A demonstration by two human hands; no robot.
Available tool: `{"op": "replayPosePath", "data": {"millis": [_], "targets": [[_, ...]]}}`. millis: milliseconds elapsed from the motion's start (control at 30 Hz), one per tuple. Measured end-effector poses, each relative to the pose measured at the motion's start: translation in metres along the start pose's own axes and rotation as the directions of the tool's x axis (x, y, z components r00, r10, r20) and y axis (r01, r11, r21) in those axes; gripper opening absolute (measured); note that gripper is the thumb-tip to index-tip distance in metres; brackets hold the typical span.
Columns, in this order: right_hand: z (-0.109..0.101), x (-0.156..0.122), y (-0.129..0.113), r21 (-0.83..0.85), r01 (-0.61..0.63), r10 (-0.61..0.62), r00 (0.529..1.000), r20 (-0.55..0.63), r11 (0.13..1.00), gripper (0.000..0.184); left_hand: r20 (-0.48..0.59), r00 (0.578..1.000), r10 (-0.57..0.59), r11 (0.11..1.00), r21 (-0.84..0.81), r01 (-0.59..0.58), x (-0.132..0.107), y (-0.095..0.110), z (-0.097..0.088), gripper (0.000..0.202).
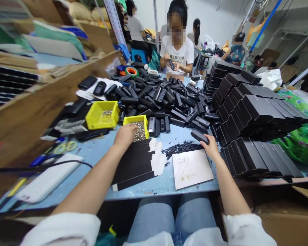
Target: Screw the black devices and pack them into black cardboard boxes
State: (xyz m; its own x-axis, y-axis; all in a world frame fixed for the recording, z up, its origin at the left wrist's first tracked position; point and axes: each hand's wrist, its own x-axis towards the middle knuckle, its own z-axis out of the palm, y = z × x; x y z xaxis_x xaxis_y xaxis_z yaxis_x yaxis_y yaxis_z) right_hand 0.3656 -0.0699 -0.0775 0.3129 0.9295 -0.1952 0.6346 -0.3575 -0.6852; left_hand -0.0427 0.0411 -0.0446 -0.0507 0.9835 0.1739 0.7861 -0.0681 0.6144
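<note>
My left hand [125,134] reaches over the near rim of a small yellow bin [135,119] filled with tiny shiny metal pieces. Its fingers are bent together at the pieces; what they pinch is too small to make out. My right hand [210,147] grips the end of a black oblong plastic case [199,136], thumb and fingers on its sides. Beneath that case lie a bundle of thin black sticks [181,148] and a white square pad [192,169] with brownish specks. A stack of flat black strips [133,164] lies below my left wrist.
A large heap of black cases [159,94] covers the table's middle. Stacked black boxes [256,112] rise at the right. Another yellow bin [102,116], a white phone-like slab [50,177] and a cable lie left. Across the table, a person [178,51] handles a dark item.
</note>
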Motion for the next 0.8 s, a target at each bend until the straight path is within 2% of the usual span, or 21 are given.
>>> {"op": "replayPosePath", "data": {"millis": [67, 100, 133, 167, 200, 233, 267, 300, 367, 433, 467, 567, 700, 733, 800], "targets": [[0.01, -0.029, 0.0, 0.151, 0.097, -0.115, 0.987, 0.115, 0.984, 0.073, 0.004, 0.999, -0.048, 0.99, -0.135, 0.048, -0.027, 0.013, 0.0, 0.028], [0.017, -0.043, 0.0, 0.253, 0.119, -0.163, 0.973, 0.163, 0.96, 0.078, 0.034, 0.991, -0.128, 0.944, -0.301, 0.132, -0.047, 0.023, 0.003, 0.033], [0.023, -0.055, 0.0, 0.359, 0.117, -0.197, 0.961, 0.194, 0.926, 0.081, 0.117, 0.972, -0.204, 0.84, -0.489, 0.235, -0.07, 0.034, 0.008, 0.038], [0.028, -0.067, -0.002, 0.456, 0.097, -0.211, 0.956, 0.205, 0.885, 0.08, 0.221, 0.94, -0.258, 0.696, -0.632, 0.34, -0.096, 0.047, 0.016, 0.041], [0.032, -0.077, -0.006, 0.537, 0.072, -0.209, 0.957, 0.199, 0.841, 0.076, 0.316, 0.907, -0.28, 0.547, -0.723, 0.421, -0.121, 0.06, 0.024, 0.043], [0.036, -0.086, -0.012, 0.614, 0.053, -0.207, 0.961, 0.181, 0.787, 0.071, 0.397, 0.875, -0.277, 0.446, -0.753, 0.483, -0.145, 0.072, 0.032, 0.044], [0.038, -0.093, -0.022, 0.691, 0.044, -0.205, 0.967, 0.153, 0.721, 0.067, 0.452, 0.854, -0.258, 0.383, -0.764, 0.519, -0.166, 0.084, 0.04, 0.043], [0.04, -0.098, -0.033, 0.763, 0.045, -0.206, 0.972, 0.117, 0.645, 0.064, 0.45, 0.857, -0.251, 0.358, -0.779, 0.515, -0.183, 0.094, 0.046, 0.039], [0.043, -0.106, -0.06, 0.87, 0.067, -0.196, 0.98, 0.034, 0.488, 0.058, 0.379, 0.903, -0.203, 0.441, -0.788, 0.43, -0.203, 0.11, 0.05, 0.028], [0.046, -0.108, -0.085, 0.923, 0.089, -0.165, 0.986, -0.028, 0.374, 0.056, 0.298, 0.943, -0.151, 0.539, -0.774, 0.331, -0.209, 0.118, 0.048, 0.022], [0.048, -0.109, -0.094, 0.935, 0.094, -0.148, 0.988, -0.045, 0.341, 0.055, 0.282, 0.95, -0.138, 0.56, -0.768, 0.309, -0.209, 0.12, 0.046, 0.022], [0.057, -0.108, -0.105, 0.952, 0.072, -0.104, 0.994, -0.042, 0.298, 0.056, 0.301, 0.938, -0.17, 0.507, -0.79, 0.345, -0.208, 0.12, 0.047, 0.029], [0.07, -0.109, -0.098, 0.961, 0.031, -0.053, 0.998, -0.017, 0.275, 0.057, 0.299, 0.927, -0.226, 0.376, -0.851, 0.366, -0.218, 0.119, 0.062, 0.031], [0.072, -0.109, -0.095, 0.961, 0.033, -0.037, 0.999, -0.023, 0.274, 0.057, 0.275, 0.932, -0.236, 0.366, -0.864, 0.347, -0.222, 0.12, 0.065, 0.03], [0.075, -0.111, -0.091, 0.962, 0.031, -0.007, 1.0, -0.03, 0.271, 0.058, 0.186, 0.952, -0.243, 0.403, -0.874, 0.273, -0.231, 0.123, 0.07, 0.027]]}}
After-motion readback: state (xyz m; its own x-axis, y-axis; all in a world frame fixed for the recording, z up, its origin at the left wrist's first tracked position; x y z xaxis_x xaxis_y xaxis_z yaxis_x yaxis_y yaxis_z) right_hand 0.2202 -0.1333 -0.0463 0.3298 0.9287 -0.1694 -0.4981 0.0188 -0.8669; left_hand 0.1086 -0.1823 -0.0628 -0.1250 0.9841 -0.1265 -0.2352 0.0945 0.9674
